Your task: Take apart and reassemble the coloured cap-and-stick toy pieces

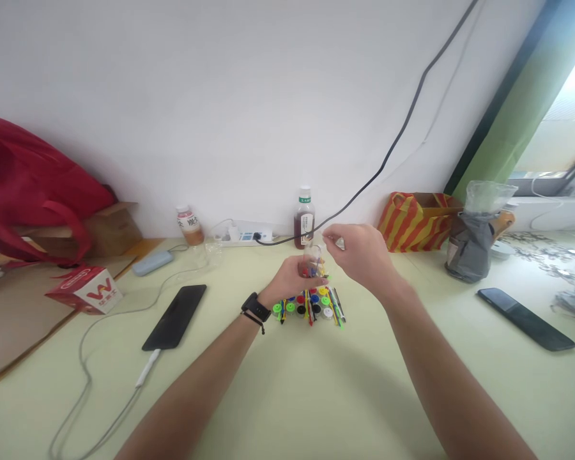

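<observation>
My left hand, with a black watch on its wrist, is closed around a small clear plastic container. Just above and to the right of the container's mouth, my right hand has thumb and fingers pinched together; whatever is between them is too small to make out. Below both hands lies a cluster of small round pieces in green, red, blue, black, yellow and white. Thin coloured sticks lie across and beside these pieces. My left hand hides part of the cluster.
Behind the hands stands a dark drink bottle, near a power strip. Phones lie at left and right. A black cable hangs across the wall. At right stand a striped bag and a grey bag.
</observation>
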`<control>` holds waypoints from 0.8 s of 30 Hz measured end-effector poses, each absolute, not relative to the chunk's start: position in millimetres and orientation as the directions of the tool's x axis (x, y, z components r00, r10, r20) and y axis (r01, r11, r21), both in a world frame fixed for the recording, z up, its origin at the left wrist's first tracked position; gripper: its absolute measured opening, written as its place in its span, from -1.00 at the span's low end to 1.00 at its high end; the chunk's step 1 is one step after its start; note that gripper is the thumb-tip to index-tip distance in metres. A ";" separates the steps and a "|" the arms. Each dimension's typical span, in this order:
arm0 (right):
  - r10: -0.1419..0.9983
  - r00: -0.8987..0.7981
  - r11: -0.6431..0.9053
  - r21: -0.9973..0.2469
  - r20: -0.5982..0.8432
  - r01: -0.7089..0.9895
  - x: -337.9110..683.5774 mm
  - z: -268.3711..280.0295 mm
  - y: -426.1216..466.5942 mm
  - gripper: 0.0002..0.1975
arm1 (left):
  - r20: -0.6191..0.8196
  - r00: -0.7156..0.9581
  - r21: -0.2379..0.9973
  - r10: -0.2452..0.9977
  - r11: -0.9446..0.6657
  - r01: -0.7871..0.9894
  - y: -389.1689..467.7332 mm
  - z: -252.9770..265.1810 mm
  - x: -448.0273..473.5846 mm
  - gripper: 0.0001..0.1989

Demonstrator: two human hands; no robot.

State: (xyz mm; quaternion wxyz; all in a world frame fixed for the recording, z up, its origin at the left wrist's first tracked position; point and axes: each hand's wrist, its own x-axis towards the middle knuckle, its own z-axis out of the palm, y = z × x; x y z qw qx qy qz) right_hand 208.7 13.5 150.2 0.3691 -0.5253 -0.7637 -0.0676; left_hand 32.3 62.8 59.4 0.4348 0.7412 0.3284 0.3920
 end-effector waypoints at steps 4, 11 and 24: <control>0.734 -0.178 0.397 -0.202 0.655 0.895 208.9 147.5 15.7 -0.78 | 0.298 0.493 0.894 0.817 -0.420 0.156 63.4 56.8 32.3 -0.61; 0.628 -0.029 0.371 -0.266 0.778 0.890 233.4 156.9 15.5 -0.73 | 0.257 0.496 0.931 0.830 -0.350 0.103 72.1 50.4 28.8 -0.47; 0.787 0.086 0.506 -0.720 0.610 0.475 238.4 173.1 1.1 -0.80 | 0.322 0.476 0.898 0.818 -0.423 0.120 74.0 49.8 27.4 -0.53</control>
